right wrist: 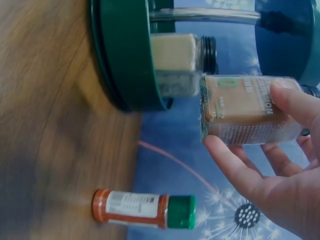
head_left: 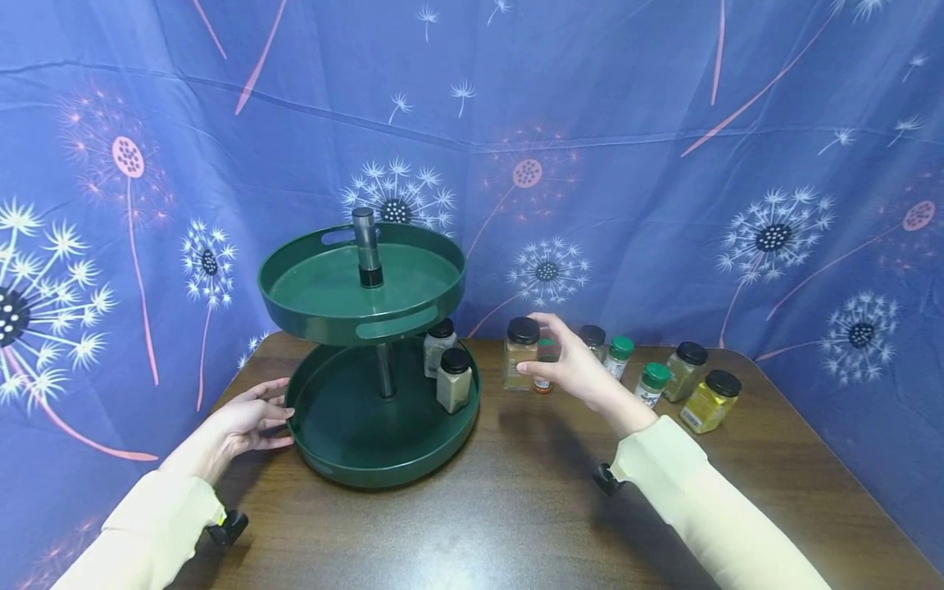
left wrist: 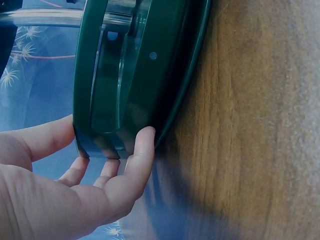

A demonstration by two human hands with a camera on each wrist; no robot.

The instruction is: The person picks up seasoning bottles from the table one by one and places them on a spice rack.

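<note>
Jar (right wrist: 245,112) with "…MON" label (right wrist: 255,97) in right hand (right wrist: 287,197)

- The right hand (head_left: 578,369) partly hides a green-lidded jar (head_left: 547,350) in the head view.
- That jar's label print (right wrist: 134,204) is too blurred to read.
- The upper tray (head_left: 324,321) hides the pole's (head_left: 365,233) middle.
- The held jar (right wrist: 245,111) runs off the right wrist view's edge.

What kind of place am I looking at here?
Probably a tabletop filming setup rather than a working kitchen: a wooden table backed by a dandelion-print cloth, with a green two-tier tray and spice jars.
</note>
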